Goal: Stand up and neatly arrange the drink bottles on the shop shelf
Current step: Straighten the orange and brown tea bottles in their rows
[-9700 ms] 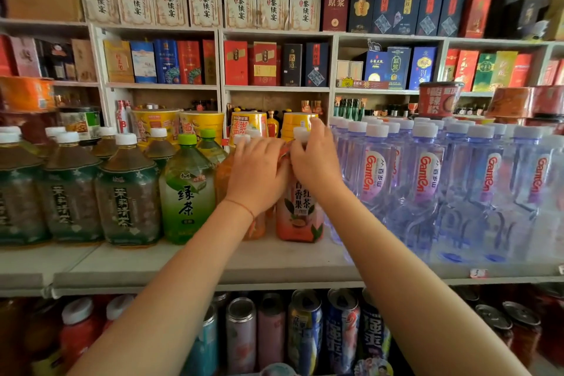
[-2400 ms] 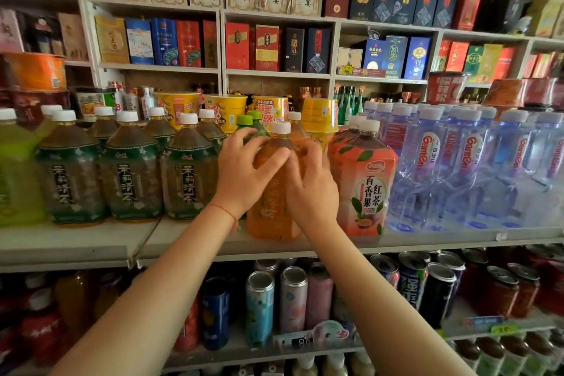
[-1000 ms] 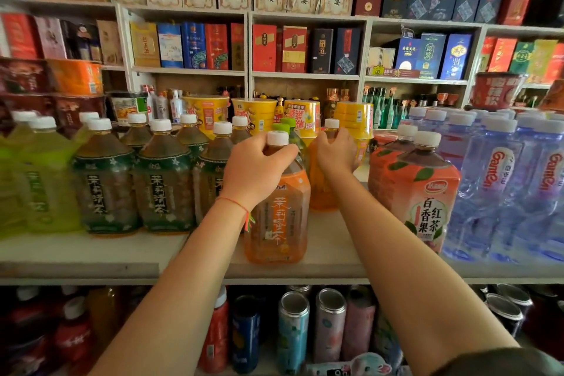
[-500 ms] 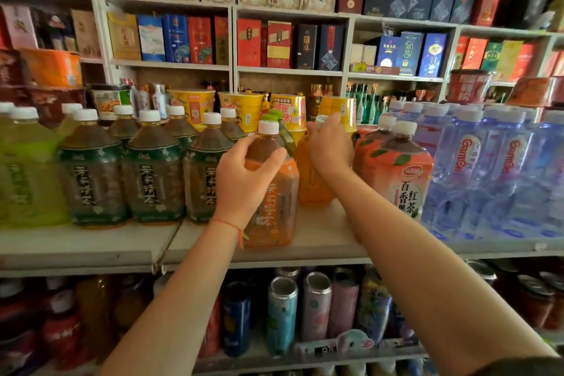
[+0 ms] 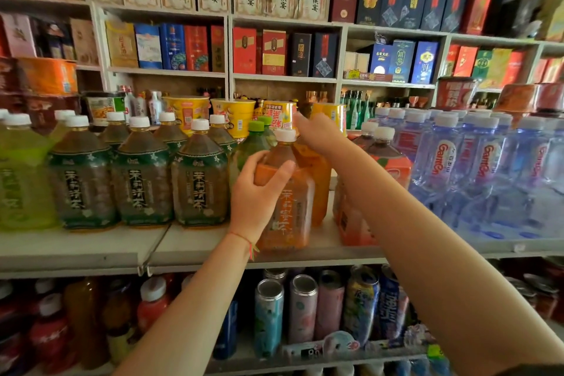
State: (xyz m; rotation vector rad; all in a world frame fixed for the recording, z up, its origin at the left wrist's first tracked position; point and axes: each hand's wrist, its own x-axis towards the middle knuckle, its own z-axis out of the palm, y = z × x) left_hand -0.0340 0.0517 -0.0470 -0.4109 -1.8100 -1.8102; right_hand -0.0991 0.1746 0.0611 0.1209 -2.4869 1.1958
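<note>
- Half a second on, the left hand (image 5: 258,195) had slid from the neck down to the shoulder of the front orange tea bottle (image 5: 285,192), and the right hand (image 5: 317,134) had lifted off the orange bottle behind (image 5: 317,180) to hover above its top.
- Front orange tea bottle stood upright at the front edge of the shop shelf (image 5: 195,246), between a row of dark green tea bottles (image 5: 140,180) on its left and a peach-red fruit tea bottle (image 5: 387,162) on its right.
- Left fingers and thumb curled round that bottle's shoulder, thumb across the front, holding it.
- Right fingers looked loosely extended, reaching past the white cap (image 5: 285,135); whether they touched anything could not be told.
- Judged by its size and fill, the bottle was probably heavy, with thin plastic walls that give under pressure and a smooth label that may slip.
- Best hold would likely be the narrowing shoulder or neck, with the other hand steadying the body.
- Clear water bottles (image 5: 485,168) stood packed at the far right; cans (image 5: 302,308) filled the shelf below.
- Compared with earlier, both orange bottles stood in much the same spots.
</note>
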